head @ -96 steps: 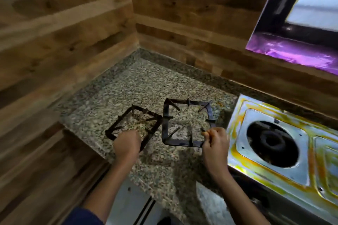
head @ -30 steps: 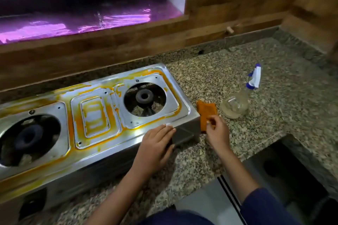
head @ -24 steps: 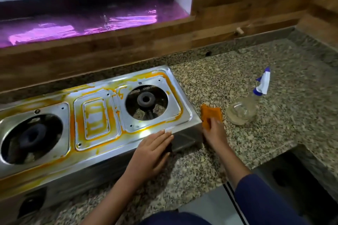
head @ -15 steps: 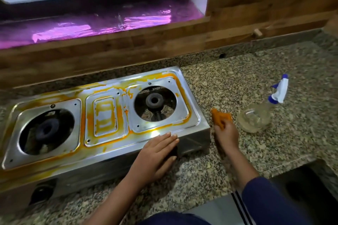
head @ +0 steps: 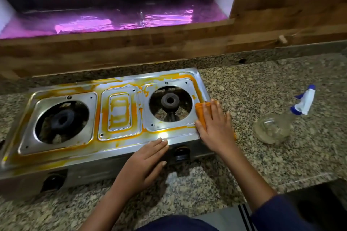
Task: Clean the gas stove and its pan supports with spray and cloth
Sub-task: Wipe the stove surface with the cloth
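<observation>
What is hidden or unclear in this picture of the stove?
Head view only.
- Cloth: mostly covered by the right hand.
- Left knob on the stove front: lost in dark shadow.
- Spray bottle: clear, so the liquid level cannot be told.
- Pan supports: outside the frame.

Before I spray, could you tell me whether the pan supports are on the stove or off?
Off: on the stove, the left burner and right burner both sit bare, and no supports are in view.
</observation>
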`<state>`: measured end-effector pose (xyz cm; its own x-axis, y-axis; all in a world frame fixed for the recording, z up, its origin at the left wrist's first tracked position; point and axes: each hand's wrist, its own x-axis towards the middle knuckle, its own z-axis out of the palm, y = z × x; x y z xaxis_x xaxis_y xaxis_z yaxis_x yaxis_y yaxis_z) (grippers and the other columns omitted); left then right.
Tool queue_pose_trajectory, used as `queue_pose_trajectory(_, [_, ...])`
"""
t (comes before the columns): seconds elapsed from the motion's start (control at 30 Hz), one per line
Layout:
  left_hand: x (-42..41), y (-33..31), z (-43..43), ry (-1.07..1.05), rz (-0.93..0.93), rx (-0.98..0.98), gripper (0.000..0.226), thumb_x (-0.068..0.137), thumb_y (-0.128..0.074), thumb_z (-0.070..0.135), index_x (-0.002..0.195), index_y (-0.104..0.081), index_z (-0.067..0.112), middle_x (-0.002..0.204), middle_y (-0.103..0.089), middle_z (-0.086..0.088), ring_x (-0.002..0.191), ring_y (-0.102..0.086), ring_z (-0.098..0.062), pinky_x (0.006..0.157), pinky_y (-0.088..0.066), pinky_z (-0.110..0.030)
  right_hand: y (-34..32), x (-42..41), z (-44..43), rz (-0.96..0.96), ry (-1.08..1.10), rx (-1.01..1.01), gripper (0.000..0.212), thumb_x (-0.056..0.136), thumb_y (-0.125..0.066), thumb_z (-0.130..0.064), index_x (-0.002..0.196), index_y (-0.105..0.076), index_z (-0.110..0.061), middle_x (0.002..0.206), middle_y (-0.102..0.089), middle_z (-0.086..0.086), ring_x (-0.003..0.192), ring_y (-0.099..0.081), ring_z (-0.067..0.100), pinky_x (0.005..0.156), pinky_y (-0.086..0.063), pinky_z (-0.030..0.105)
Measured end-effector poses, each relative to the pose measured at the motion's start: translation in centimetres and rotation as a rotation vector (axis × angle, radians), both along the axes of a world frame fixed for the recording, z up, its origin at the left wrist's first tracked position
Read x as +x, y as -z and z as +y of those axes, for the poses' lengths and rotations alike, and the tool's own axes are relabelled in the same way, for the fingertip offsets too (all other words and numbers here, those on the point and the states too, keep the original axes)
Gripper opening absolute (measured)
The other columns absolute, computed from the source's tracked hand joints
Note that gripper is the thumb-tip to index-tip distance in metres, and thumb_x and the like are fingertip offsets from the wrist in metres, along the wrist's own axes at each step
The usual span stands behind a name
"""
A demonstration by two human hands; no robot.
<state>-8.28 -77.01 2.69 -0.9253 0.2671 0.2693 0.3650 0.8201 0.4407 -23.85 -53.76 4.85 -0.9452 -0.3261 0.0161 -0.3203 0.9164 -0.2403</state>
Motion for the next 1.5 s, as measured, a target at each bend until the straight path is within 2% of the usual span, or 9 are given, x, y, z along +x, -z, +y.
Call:
queue_pose_trajectory(0.07, [0.7, -0.2, -0.8, -0.024, -0.013, -0.006, 0.046, 0.101, -0.048, 0.034, 0.143, -0.048, 0.017, 0.152, -0.042, 0.006, 0.144, -0.031, -0.009, 0.117, -0.029, -0.034, 0.6, -0.8, -0.3, -0.034, -0.073, 0.107, 0.064, 0.103, -0.018, -0.048, 0.157, 0.002, -0.021, 0.165, 0.008, 0.001, 0.150, 0.013, 0.017, 0.120, 0.008, 0.046])
queue_pose_trajectory(0.23, [1.4, -0.3, -1.9, -0.025, -0.025, 0.010, 0.045, 0.101, -0.049, 0.032, 0.144, -0.048, 0.017, 0.152, -0.040, 0.006, 0.144, -0.030, -0.007, 0.118, -0.025, -0.030, 0.3, 0.5, -1.0, -0.043, -0.138, 0.134, 0.075, 0.092, 0.004, -0.055, 0.157, -0.001, -0.017, 0.164, 0.001, -0.001, 0.151, 0.006, 0.013, 0.121, 0.007, 0.034])
queue_pose_trajectory(0.43, [2.1, 0.1, -3.8, -0.016, 0.104, 0.065, 0.035, 0.096, -0.055, 0.024, 0.128, -0.064, 0.012, 0.140, -0.056, 0.001, 0.134, -0.046, -0.010, 0.113, -0.037, -0.030, 0.5, 5.0, -9.9, -0.129, -0.351, -0.015, 0.073, 0.092, -0.005, -0.050, 0.156, -0.018, -0.018, 0.163, -0.012, 0.000, 0.151, -0.008, 0.015, 0.122, -0.012, 0.040])
queue_pose_trajectory(0.63, [2.4, 0.5, -5.2, 0.011, 0.160, 0.068, 0.034, 0.090, -0.062, 0.022, 0.121, -0.069, 0.011, 0.133, -0.062, -0.003, 0.127, -0.055, -0.015, 0.108, -0.043, -0.032, -0.8, 4.3, -14.9, -0.158, -0.525, 0.030, 0.055, 0.106, -0.026, -0.034, 0.157, -0.010, -0.018, 0.164, -0.003, 0.000, 0.151, 0.000, 0.012, 0.119, 0.005, 0.029])
queue_pose_trajectory(0.83, [2.1, 0.3, -5.0, -0.009, 0.233, 0.076, 0.029, 0.083, -0.071, 0.020, 0.111, -0.075, 0.012, 0.124, -0.067, -0.001, 0.117, -0.062, -0.012, 0.102, -0.048, -0.030, 0.1, 5.6, -8.4, -0.094, -0.374, 0.020, 0.063, 0.097, -0.011, -0.051, 0.156, -0.014, -0.029, 0.162, -0.009, -0.012, 0.149, 0.000, 0.003, 0.122, 0.000, 0.038])
queue_pose_trajectory(1.0, [0.8, -1.8, -4.6, -0.120, 0.152, 0.128, 0.017, 0.086, -0.064, 0.031, 0.086, -0.078, 0.023, 0.096, -0.076, 0.010, 0.088, -0.071, -0.005, 0.073, -0.057, -0.026, 0.3, 1.7, -0.6, -0.041, -0.053, 0.072, 0.078, 0.089, 0.002, -0.056, 0.156, -0.012, -0.020, 0.164, -0.009, -0.004, 0.150, 0.000, 0.010, 0.123, -0.004, 0.037])
queue_pose_trajectory(1.17, [-1.3, -3.6, -4.0, -0.258, 0.129, 0.048, 0.044, 0.090, -0.051, 0.044, 0.056, -0.056, 0.018, 0.053, -0.054, 0.005, 0.048, -0.050, -0.010, 0.043, -0.040, -0.034, -0.1, 0.2, -1.1, -0.065, -0.032, 0.173, 0.071, 0.095, -0.005, -0.051, 0.156, -0.001, -0.016, 0.164, 0.001, 0.001, 0.151, 0.005, 0.016, 0.122, 0.001, 0.037])
queue_pose_trajectory(1.33, [-2.0, -4.7, -2.4, -0.498, 0.177, 0.364, 0.031, 0.088, -0.055, 0.045, 0.080, -0.072, 0.021, 0.079, -0.070, 0.014, 0.072, -0.063, -0.002, 0.064, -0.048, -0.023, 0.3, 5.4, -6.4, -0.046, -0.387, 0.016, 0.065, 0.098, -0.021, -0.045, 0.156, -0.017, -0.016, 0.163, -0.012, 0.004, 0.151, -0.009, 0.022, 0.122, -0.005, 0.040])
queue_pose_trajectory(1.5, [-4.3, -6.9, -2.2, -0.523, 0.150, 0.405, 0.042, 0.094, -0.044, 0.049, 0.101, -0.072, 0.019, 0.096, -0.072, 0.007, 0.088, -0.067, -0.012, 0.073, -0.053, -0.037, 0.4, 6.8, -13.6, -0.122, -0.741, -0.135, 0.061, 0.093, -0.041, -0.032, 0.149, -0.036, -0.006, 0.155, -0.034, 0.017, 0.147, -0.024, 0.031, 0.121, -0.015, 0.045])
